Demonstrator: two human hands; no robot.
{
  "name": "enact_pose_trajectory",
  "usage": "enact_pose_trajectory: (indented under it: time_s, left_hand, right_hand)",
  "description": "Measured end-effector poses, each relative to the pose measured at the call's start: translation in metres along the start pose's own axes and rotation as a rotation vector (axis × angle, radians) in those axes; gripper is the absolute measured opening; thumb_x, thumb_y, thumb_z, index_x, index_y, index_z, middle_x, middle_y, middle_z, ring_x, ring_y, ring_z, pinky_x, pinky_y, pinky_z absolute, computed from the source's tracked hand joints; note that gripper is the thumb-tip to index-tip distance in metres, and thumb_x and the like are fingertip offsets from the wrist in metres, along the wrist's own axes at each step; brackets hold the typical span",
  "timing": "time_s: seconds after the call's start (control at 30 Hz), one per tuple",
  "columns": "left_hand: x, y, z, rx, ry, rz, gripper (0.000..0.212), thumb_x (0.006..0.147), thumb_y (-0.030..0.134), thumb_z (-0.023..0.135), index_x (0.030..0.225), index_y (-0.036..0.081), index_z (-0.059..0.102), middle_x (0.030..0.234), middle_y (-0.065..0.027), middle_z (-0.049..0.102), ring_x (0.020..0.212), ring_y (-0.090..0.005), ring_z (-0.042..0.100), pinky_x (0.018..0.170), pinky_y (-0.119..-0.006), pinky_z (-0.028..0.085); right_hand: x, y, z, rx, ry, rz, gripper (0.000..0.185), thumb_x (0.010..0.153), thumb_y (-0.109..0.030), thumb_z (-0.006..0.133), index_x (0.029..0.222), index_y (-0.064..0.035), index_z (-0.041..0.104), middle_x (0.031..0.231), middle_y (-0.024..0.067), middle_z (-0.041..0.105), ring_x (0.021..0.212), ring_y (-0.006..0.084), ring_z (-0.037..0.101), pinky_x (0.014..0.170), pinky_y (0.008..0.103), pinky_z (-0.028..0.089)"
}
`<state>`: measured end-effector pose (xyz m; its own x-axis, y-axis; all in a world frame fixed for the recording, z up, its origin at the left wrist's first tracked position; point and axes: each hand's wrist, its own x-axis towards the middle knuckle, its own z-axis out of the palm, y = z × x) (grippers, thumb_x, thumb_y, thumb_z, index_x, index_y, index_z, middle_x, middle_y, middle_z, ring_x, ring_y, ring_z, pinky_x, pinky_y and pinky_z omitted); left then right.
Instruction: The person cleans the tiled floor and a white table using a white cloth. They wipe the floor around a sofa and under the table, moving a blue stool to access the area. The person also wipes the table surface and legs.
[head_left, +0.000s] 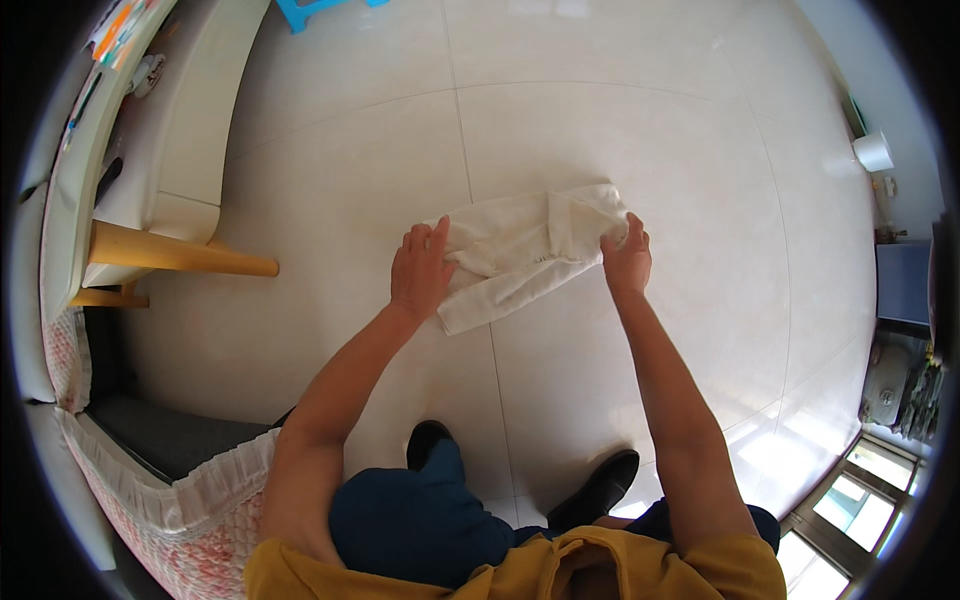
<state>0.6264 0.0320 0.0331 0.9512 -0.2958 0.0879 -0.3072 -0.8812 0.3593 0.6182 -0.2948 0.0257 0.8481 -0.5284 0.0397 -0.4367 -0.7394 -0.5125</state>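
Observation:
A cream-coloured cloth garment (525, 232), partly folded and wrinkled, is stretched between my two hands above the tiled floor. A gathered seam and a band of fabric show on its right half, and a long narrow strip of it hangs along the lower edge. The left end is in my left hand (421, 270), thumb and fingers on the fabric. My right hand (628, 256) pinches the right end between thumb and fingers. Whether the cloth touches the floor I cannot tell.
A white table (191, 112) with wooden legs (184, 251) stands at the left. Below it is a seat with a quilted pink-and-white cover (217, 555). Part of a blue plastic stool (296, 15) shows at the top. My black shoes (596, 491) are on the tiles. A white bin-like object (874, 152) is at the right.

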Motion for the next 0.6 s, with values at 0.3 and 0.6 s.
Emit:
enact_pose_trajectory:
  time_s: [0.3, 0.6]
  left_hand:
    - [0.037, -0.023, 0.004, -0.324, -0.247, -0.373, 0.040, 0.083, 0.013, 0.069, 0.120, 0.005, 0.054, 0.109, -0.0121, 0.052, 0.098, -0.0292, 0.057, 0.084, -0.040, 0.050]
    - [0.028, -0.014, -0.033, -0.476, 0.343, -0.132, 0.012, 0.076, 0.004, 0.068, 0.087, 0.009, 0.065, 0.103, -0.0093, 0.057, 0.098, -0.0264, 0.057, 0.083, -0.039, 0.048]
  right_hand:
    - [0.071, -0.018, -0.053, 0.702, -0.428, 0.156, 0.010, 0.095, -0.014, 0.061, 0.098, -0.0085, 0.068, 0.073, -0.0009, 0.063, 0.057, 0.0072, 0.058, 0.052, 0.0237, 0.046]
    - [0.084, -0.026, -0.073, 0.628, -0.422, 0.372, 0.017, 0.096, -0.008, 0.052, 0.107, -0.0036, 0.066, 0.088, 0.0037, 0.069, 0.072, 0.0120, 0.067, 0.060, 0.0228, 0.049]
